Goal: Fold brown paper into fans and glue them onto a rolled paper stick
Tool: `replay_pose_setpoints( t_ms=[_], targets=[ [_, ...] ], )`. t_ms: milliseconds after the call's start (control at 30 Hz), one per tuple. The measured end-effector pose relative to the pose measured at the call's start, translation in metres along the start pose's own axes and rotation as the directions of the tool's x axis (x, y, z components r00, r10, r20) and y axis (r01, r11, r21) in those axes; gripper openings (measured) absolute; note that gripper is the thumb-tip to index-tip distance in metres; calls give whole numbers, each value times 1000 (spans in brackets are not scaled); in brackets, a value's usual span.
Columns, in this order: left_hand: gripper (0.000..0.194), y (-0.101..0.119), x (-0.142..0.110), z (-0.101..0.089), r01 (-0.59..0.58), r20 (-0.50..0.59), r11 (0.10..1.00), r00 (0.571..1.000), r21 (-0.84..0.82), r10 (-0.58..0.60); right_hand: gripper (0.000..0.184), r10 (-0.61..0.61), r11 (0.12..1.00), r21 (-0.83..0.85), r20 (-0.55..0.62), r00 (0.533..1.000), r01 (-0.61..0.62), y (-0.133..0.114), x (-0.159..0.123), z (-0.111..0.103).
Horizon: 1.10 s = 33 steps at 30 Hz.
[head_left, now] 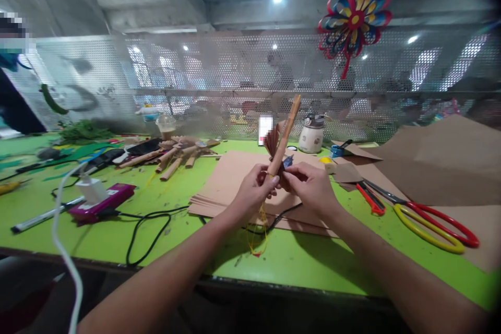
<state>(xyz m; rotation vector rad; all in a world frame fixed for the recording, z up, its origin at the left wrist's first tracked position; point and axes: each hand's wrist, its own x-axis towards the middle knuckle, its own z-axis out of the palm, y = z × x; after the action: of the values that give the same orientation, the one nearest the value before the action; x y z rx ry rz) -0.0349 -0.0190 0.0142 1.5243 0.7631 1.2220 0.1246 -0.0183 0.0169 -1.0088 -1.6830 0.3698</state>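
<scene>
A brown paper tube [285,138] with a pleated brown paper fan at its side rises, tilted right, from my left hand [260,188], whose fingers are wrapped round its lower end. My right hand [309,182] pinches at the tube's base, close to a small dark blue piece [288,162]; what exactly lies between its fingertips is hidden. Thin yellow thread [261,229] dangles in loops beneath my left hand. Below both hands lies a stack of brown paper sheets [227,177] on the green table [219,261].
Scissors [430,219] with red and yellow handles and a red cutter [370,198] lie right. Large brown paper [442,162] spreads behind them. At left are several paper tubes [172,162], a purple power strip [104,202] and cables. A phone [265,129] and a jar [311,135] stand at the back.
</scene>
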Motion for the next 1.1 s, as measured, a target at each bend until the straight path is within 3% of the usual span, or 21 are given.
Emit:
replay_pose_setpoints(
  t_ms=[167,400,633,867,1100],
  targets=[
    [28,2,0,0,7,16,997,1000,76,-8,20,-104,993,-52,70,992,108,-7,-1,-3],
    [29,1,-1,0,-2,-25,978,1000,209,7,23,-94,991,-81,109,990,103,-7,0,-4],
    [26,3,-1,0,-14,-11,981,1000,191,16,23,15,999,42,142,990,-21,-12,-1,-3],
    [27,-3,-1,2,-89,14,959,996,269,89,30,230,939,233,119,966,-253,-16,-4,3],
    [31,1,-7,8,-163,-33,922,982,352,186,31,288,891,336,101,952,-305,-19,-1,3]
  ],
)
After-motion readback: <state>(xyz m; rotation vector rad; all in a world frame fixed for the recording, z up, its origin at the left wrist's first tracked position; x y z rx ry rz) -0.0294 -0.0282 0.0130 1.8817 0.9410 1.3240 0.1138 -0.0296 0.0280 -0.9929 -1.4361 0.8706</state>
